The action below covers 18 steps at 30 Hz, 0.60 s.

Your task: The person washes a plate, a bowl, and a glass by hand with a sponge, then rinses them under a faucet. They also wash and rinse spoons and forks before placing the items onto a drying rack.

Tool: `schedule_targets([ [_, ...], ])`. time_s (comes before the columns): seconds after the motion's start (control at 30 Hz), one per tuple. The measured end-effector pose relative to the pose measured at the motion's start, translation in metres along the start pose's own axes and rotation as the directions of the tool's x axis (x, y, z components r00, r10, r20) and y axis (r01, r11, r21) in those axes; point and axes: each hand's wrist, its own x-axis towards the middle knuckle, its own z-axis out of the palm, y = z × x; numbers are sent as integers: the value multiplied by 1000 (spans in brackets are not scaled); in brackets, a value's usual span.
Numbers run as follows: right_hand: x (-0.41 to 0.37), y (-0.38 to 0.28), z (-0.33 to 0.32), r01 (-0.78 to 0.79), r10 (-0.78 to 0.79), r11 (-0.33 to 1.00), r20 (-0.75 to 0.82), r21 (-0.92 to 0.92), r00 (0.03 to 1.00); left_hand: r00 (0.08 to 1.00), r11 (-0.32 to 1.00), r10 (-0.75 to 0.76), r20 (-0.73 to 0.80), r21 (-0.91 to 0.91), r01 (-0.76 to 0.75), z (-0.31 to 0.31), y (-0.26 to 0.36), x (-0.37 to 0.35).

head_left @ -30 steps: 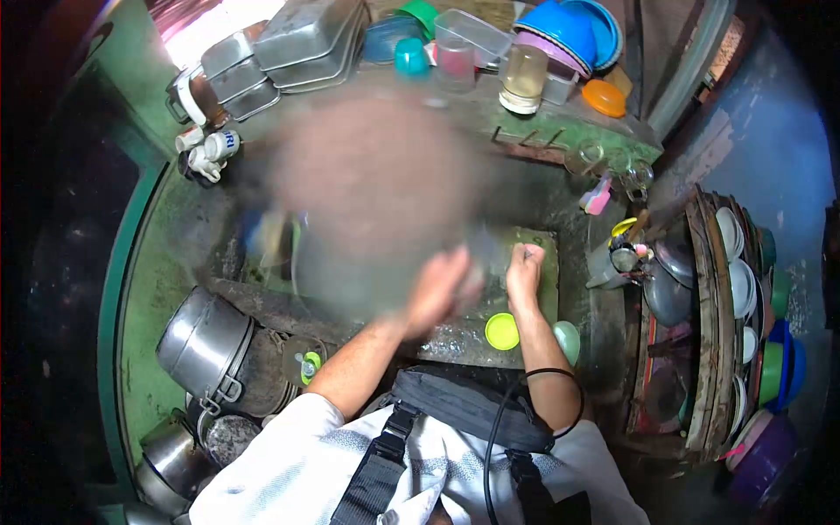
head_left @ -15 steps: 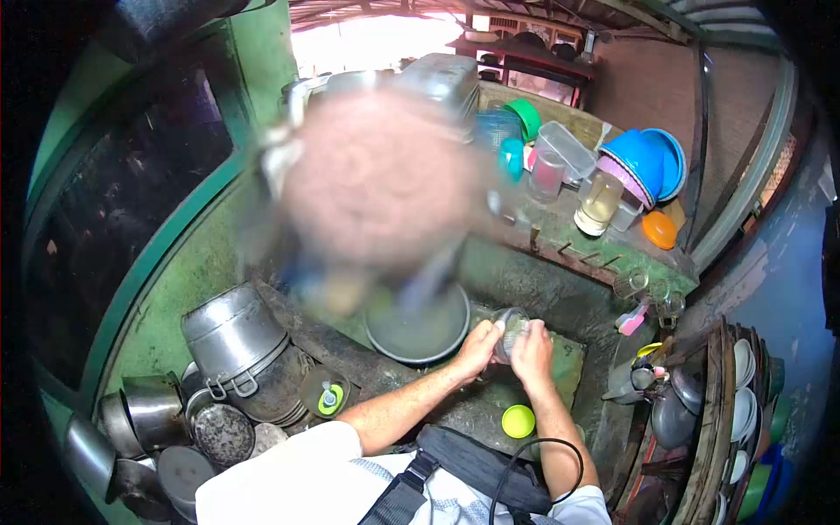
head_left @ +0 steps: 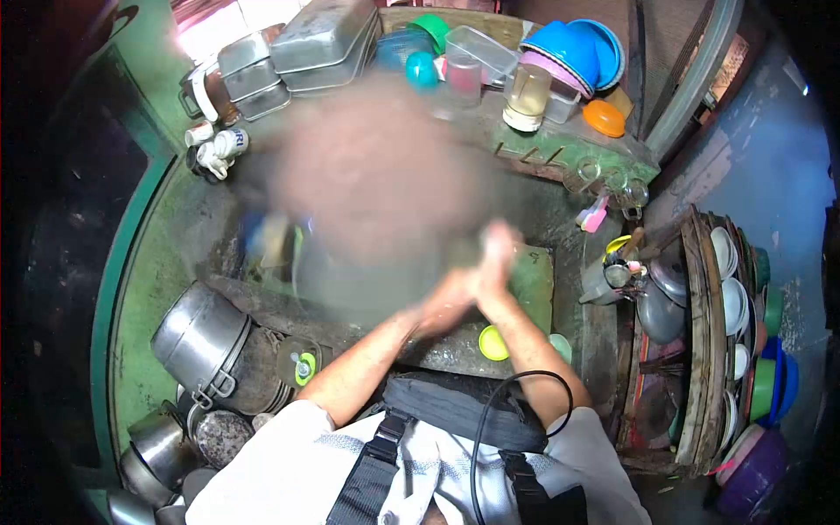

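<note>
My left hand (head_left: 442,306) and my right hand (head_left: 497,249) are close together over the sink area, both smeared by motion. Whether a thing is between them I cannot make out; the fingers are not clear. A large brownish blur in front of the camera hides much of the basin (head_left: 350,289) to their left. Just below my hands lies a small yellow-green bowl (head_left: 493,343), and a pale green cup (head_left: 560,348) is right of it.
Metal pots (head_left: 199,332) stand at the left. Plastic tubs and blue bowls (head_left: 569,54) line the back ledge (head_left: 516,149), with glass mugs (head_left: 617,182) below its right end. A wooden dish rack (head_left: 696,350) holds plates at the right.
The view has shifted, showing more of the left ledge. The glass seen between my hands earlier is no longer visible. My right hand has moved up and away from it, blurred.
</note>
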Motion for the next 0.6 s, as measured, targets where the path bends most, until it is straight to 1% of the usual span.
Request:
schedule_targets([
  [0.03,-4,-7,-1,108,-107,994,-15,31,994,999,999,-9,-37,-37,8,-7,-12,6],
  [0.07,-8,-14,-3,216,-215,975,-29,59,976,998,998,47,-42,-45,-49,15,4,-1],
  [0.1,-12,-21,-5,321,-318,943,-43,84,947,997,998,53,-55,-43,-56,17,6,-2],
  [0.13,-19,-13,-9,235,-246,964,80,123,966,976,977,209,61,40,-212,15,7,-6],
  [0.17,-22,-8,-17,122,-129,991,192,47,973,972,972,231,35,28,-232,33,21,-16],
  [0.2,-25,3,-20,143,-131,989,205,-45,970,968,968,252,9,16,-252,51,34,-26],
  [0.23,-31,11,-15,24,-19,999,181,-24,983,962,962,273,-16,6,-273,69,48,-36],
  [0.27,-38,22,-6,-94,94,996,161,-3,983,983,946,185,4,269,-179,59,40,-30],
  [0.3,-48,30,6,-270,268,963,105,10,958,983,884,180,32,434,-176,41,20,-20],
  [0.33,-51,31,14,-620,538,431,365,656,760,983,792,175,61,585,-177,23,1,-11],
  [0.37,-48,24,12,-645,587,186,443,741,678,942,567,299,151,766,-302,19,0,-11],
  [0.4,-40,11,4,-624,610,-70,528,778,591,885,287,380,270,875,-390,15,1,-10],
  [0.43,-32,-4,-6,-623,561,-252,636,741,530,920,162,272,281,929,-332,13,6,-13],
  [0.47,-41,13,-6,-650,518,-320,702,689,489,914,147,248,322,920,-364,0,0,-12],
  [0.53,-60,43,11,-706,499,-261,718,659,485,912,251,176,371,878,-406,-15,-2,-13],
  [0.57,-71,60,26,-710,543,-183,672,680,504,925,339,119,361,861,-380,-18,2,-16],
  [0.6,-67,53,31,-728,559,-90,640,680,528,953,497,154,259,813,-301,-16,7,-14],
])
